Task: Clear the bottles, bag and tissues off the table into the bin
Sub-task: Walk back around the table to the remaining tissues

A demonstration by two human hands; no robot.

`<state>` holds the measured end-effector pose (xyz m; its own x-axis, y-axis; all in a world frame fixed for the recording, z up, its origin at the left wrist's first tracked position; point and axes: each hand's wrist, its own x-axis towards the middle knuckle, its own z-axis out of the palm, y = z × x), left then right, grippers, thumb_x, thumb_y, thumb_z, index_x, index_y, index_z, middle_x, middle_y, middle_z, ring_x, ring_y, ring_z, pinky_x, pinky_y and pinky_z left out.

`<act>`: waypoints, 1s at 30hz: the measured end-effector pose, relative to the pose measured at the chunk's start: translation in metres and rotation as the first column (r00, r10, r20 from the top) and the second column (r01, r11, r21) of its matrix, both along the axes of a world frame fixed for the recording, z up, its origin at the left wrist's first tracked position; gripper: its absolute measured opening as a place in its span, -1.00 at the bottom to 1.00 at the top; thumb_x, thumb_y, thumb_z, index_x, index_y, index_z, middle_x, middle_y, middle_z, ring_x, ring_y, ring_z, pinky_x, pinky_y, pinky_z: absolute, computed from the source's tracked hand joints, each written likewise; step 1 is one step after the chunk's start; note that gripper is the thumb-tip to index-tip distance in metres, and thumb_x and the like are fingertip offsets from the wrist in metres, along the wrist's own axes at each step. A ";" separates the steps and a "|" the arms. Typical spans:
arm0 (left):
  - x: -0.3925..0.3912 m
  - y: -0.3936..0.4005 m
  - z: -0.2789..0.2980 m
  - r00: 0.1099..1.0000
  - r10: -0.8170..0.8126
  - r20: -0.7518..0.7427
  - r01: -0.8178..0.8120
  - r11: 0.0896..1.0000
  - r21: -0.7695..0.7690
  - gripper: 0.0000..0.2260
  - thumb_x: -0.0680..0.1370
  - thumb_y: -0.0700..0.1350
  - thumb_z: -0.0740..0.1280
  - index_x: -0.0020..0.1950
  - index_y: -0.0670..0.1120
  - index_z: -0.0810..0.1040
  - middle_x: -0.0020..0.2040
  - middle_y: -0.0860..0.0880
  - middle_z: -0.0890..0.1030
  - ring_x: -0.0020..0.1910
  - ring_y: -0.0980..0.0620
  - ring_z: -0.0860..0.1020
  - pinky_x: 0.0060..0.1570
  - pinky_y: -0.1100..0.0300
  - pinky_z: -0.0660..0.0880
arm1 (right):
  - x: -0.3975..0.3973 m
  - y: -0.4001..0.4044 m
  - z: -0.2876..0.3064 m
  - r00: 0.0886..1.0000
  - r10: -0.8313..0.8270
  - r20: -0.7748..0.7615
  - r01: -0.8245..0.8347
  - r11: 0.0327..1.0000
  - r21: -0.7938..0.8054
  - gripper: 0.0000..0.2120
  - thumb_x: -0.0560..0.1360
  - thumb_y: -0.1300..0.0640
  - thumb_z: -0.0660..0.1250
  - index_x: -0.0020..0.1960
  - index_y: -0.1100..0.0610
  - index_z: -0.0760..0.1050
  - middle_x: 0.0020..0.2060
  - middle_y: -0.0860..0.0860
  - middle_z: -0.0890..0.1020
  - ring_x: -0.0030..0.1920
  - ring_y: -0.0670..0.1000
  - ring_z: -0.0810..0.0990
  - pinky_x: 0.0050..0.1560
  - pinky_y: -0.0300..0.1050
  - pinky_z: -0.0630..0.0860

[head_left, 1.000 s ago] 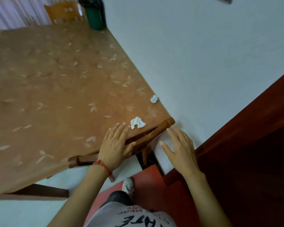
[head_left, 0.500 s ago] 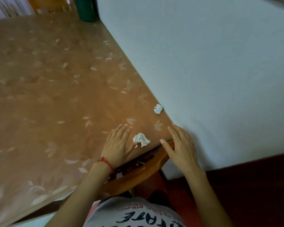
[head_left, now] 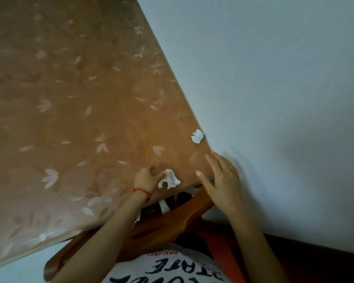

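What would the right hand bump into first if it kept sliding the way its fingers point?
Probably the small tissue by the wall. The right hand points up along the table edge toward it, though depth is unclear.

- near tissue: white, crumpled wad, on the brown leaf-print table close to its near edge, touching the fingers of the left hand
- far tissue: smaller white ball, at the table's wall-side edge, apart from both hands
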<state>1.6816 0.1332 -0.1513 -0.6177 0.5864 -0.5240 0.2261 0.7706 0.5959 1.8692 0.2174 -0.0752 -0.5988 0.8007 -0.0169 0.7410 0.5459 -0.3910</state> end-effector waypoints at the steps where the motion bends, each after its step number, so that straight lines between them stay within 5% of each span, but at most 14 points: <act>1: 0.001 0.003 -0.002 1.000 0.024 0.011 -0.024 1.000 -0.013 -0.60 0.41 0.05 0.41 0.08 -0.22 0.56 -0.04 -0.18 0.63 0.00 -0.14 0.56 -0.11 0.13 0.44 | 0.000 0.004 -0.001 1.000 -0.007 -0.001 0.007 1.000 -0.001 -0.50 0.50 -0.15 0.18 0.35 0.09 0.35 0.35 0.10 0.42 0.35 0.13 0.35 0.26 -0.03 0.19; 10: 0.006 0.019 -0.014 0.996 0.075 0.038 -0.076 0.997 0.010 -0.89 0.38 -0.15 0.44 -0.32 -0.15 0.59 -0.42 -0.02 0.52 -0.40 0.06 0.46 -0.39 0.23 0.38 | 0.003 0.025 -0.014 0.999 -0.032 0.005 0.033 0.999 -0.033 -0.45 0.49 -0.21 0.11 0.36 0.07 0.34 0.38 0.08 0.39 0.37 0.12 0.32 0.23 -0.07 0.11; 22: 0.006 0.018 -0.023 0.934 0.242 0.261 -0.286 0.947 0.146 -0.78 0.35 -0.24 0.46 -0.41 0.04 0.58 -0.34 0.05 0.60 -0.27 0.10 0.54 -0.26 0.29 0.45 | -0.007 0.048 -0.016 0.999 -0.021 -0.032 0.015 0.987 -0.157 -0.52 0.53 -0.12 0.17 0.39 0.04 0.29 0.41 0.03 0.34 0.43 0.06 0.20 0.36 0.00 0.19; 30: -0.007 0.017 -0.013 0.861 0.378 0.340 -0.463 0.859 0.219 -0.88 0.38 -0.29 0.43 -0.31 -0.09 0.60 -0.28 -0.01 0.62 -0.24 0.08 0.56 -0.23 0.31 0.46 | -0.050 0.080 -0.039 0.973 -0.156 -0.173 0.075 0.913 -0.400 -0.59 0.51 -0.04 0.25 0.32 0.05 0.39 0.24 0.04 0.51 0.25 0.02 0.44 0.16 -0.14 0.34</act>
<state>1.6750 0.1500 -0.1643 -0.6944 0.4515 -0.5603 -0.2865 0.5408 0.7909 1.8194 0.2977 -0.1143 -0.5261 0.8181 -0.2321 0.6754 0.2362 -0.6986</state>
